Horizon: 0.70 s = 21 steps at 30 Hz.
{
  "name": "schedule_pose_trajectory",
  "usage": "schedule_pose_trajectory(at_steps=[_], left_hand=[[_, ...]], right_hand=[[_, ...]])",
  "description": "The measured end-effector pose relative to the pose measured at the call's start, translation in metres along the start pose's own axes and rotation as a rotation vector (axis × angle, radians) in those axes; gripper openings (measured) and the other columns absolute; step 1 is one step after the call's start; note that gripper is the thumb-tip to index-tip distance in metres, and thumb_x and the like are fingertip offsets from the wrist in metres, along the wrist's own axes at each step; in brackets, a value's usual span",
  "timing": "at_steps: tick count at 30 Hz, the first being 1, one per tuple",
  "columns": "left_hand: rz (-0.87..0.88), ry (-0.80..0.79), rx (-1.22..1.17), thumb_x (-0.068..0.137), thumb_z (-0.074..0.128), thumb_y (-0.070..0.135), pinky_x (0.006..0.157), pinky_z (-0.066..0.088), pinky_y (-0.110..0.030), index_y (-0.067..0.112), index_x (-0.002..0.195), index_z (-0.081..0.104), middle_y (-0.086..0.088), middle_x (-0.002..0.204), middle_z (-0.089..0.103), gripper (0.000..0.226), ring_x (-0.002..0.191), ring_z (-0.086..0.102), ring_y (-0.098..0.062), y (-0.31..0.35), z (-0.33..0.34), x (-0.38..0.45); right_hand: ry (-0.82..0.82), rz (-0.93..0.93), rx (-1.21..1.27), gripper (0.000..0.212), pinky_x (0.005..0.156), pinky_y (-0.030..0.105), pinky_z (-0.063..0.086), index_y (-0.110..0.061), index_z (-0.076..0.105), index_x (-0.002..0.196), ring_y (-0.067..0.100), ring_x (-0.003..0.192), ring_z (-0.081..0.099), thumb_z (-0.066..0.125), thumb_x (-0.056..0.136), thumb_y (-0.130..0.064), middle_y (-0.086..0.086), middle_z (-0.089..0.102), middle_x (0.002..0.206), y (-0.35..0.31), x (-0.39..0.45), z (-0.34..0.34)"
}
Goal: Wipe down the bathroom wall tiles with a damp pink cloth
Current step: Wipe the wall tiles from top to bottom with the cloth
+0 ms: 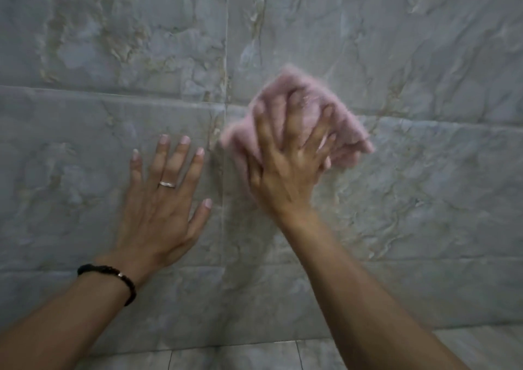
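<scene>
Grey tiles (396,44), ring (167,184), bracelet (124,279)

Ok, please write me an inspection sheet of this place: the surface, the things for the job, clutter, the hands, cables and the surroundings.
Surface: grey marbled wall tiles with pale grout lines; whether wet or dry cannot be told.
Job's things: one pink cloth, bunched and blurred, against the wall where the tile joints meet.
Clutter: nothing seen.
Hands: left hand lies flat on the wall, fingers straight and spread, holds nothing; it wears a ring and a dark bracelet at the wrist. Right hand presses on the cloth, fingers spread over it; blurred.
Cables: nothing seen.
Surroundings: a strip of lighter tiles along the bottom edge; nothing else in view.
</scene>
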<state>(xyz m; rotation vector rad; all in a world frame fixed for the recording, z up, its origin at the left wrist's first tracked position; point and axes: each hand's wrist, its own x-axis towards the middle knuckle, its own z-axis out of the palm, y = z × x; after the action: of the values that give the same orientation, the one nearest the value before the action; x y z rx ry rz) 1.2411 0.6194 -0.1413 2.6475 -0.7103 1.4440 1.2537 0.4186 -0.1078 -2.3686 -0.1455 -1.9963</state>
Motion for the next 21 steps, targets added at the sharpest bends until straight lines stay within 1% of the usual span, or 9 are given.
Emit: schedule_pose_trajectory(at_steps=[4, 7, 9, 10, 12, 14, 17, 19, 21], left_hand=[[0.019, -0.033, 0.041, 0.089, 0.039, 0.043, 0.113, 0.006, -0.066, 0.009, 0.151, 0.028, -0.015, 0.160, 0.018, 0.071, 0.148, 0.010, -0.036, -0.001, 0.006, 0.001], [0.021, -0.064, 0.065, 0.090, 0.036, 0.047, 0.112, 0.003, -0.067, 0.011, 0.151, 0.028, -0.012, 0.161, 0.014, 0.072, 0.149, 0.007, -0.035, -0.002, 0.012, 0.002], [0.026, -0.070, 0.081, 0.090, 0.034, 0.048, 0.111, 0.002, -0.068, 0.012, 0.152, 0.026, -0.012, 0.162, 0.012, 0.073, 0.149, 0.004, -0.034, -0.004, 0.016, 0.002], [0.028, -0.068, 0.081, 0.090, 0.035, 0.048, 0.110, 0.003, -0.069, 0.012, 0.152, 0.026, -0.012, 0.162, 0.011, 0.073, 0.149, 0.004, -0.034, -0.005, 0.017, 0.002], [0.038, -0.070, 0.085, 0.089, 0.036, 0.048, 0.109, 0.007, -0.071, 0.012, 0.152, 0.027, -0.012, 0.161, 0.012, 0.073, 0.149, 0.006, -0.034, -0.007, 0.016, 0.002], [0.061, -0.068, 0.093, 0.087, 0.037, 0.047, 0.109, 0.008, -0.072, 0.012, 0.151, 0.028, -0.012, 0.161, 0.016, 0.074, 0.148, 0.009, -0.035, -0.009, 0.016, 0.002], [0.078, -0.061, 0.088, 0.085, 0.039, 0.047, 0.110, 0.006, -0.071, 0.012, 0.151, 0.029, -0.012, 0.160, 0.018, 0.075, 0.148, 0.011, -0.035, -0.011, 0.014, 0.002], [0.086, -0.058, 0.080, 0.086, 0.039, 0.048, 0.111, 0.004, -0.069, 0.013, 0.152, 0.027, -0.012, 0.161, 0.016, 0.075, 0.148, 0.009, -0.035, -0.012, 0.013, 0.001], [0.089, -0.044, 0.085, 0.088, 0.038, 0.048, 0.112, 0.002, -0.067, 0.013, 0.153, 0.025, -0.011, 0.162, 0.013, 0.075, 0.149, 0.007, -0.034, -0.014, 0.013, 0.000]], right_hand=[[-0.133, -0.365, 0.013, 0.063, 0.107, 0.073, 0.027, -0.037, 0.050, 0.146, 0.054, 0.146, 0.021, 0.059, 0.091, -0.067, 0.003, 0.039, 0.159, 0.012, -0.048, 0.002], [-0.123, -0.121, -0.058, 0.068, 0.109, 0.077, 0.015, -0.031, 0.039, 0.153, 0.060, 0.145, 0.010, 0.036, 0.097, -0.069, 0.019, 0.029, 0.162, 0.035, -0.010, -0.005], [-0.036, 0.117, -0.084, 0.066, 0.111, 0.076, 0.013, -0.028, 0.044, 0.151, 0.063, 0.142, 0.018, 0.031, 0.099, -0.067, 0.022, 0.033, 0.159, 0.034, 0.011, -0.005], [-0.004, 0.149, -0.077, 0.065, 0.111, 0.076, 0.014, -0.028, 0.044, 0.150, 0.063, 0.141, 0.020, 0.032, 0.099, -0.066, 0.022, 0.034, 0.158, 0.025, 0.009, -0.004], [-0.039, -0.014, -0.039, 0.066, 0.114, 0.074, 0.008, -0.028, 0.036, 0.154, 0.061, 0.144, 0.014, 0.041, 0.099, -0.063, 0.018, 0.028, 0.161, 0.007, -0.022, 0.003], [-0.174, -0.337, 0.023, 0.066, 0.117, 0.069, 0.008, -0.032, 0.037, 0.154, 0.051, 0.150, 0.004, 0.058, 0.095, -0.056, 0.006, 0.026, 0.164, 0.001, -0.068, 0.005], [-0.287, -0.684, 0.027, 0.058, 0.106, 0.057, 0.037, -0.038, 0.049, 0.147, 0.037, 0.154, -0.001, 0.065, 0.092, -0.051, -0.004, 0.030, 0.161, 0.029, -0.081, 0.001], [-0.229, -0.631, 0.029, 0.058, 0.113, 0.060, 0.029, -0.033, 0.050, 0.146, 0.043, 0.152, 0.007, 0.064, 0.092, -0.049, 0.002, 0.032, 0.162, 0.038, -0.053, -0.003], [-0.101, -0.394, -0.002, 0.052, 0.116, 0.063, 0.019, -0.032, 0.055, 0.143, 0.050, 0.146, 0.023, 0.058, 0.096, -0.054, 0.008, 0.035, 0.160, 0.035, -0.027, -0.002]])
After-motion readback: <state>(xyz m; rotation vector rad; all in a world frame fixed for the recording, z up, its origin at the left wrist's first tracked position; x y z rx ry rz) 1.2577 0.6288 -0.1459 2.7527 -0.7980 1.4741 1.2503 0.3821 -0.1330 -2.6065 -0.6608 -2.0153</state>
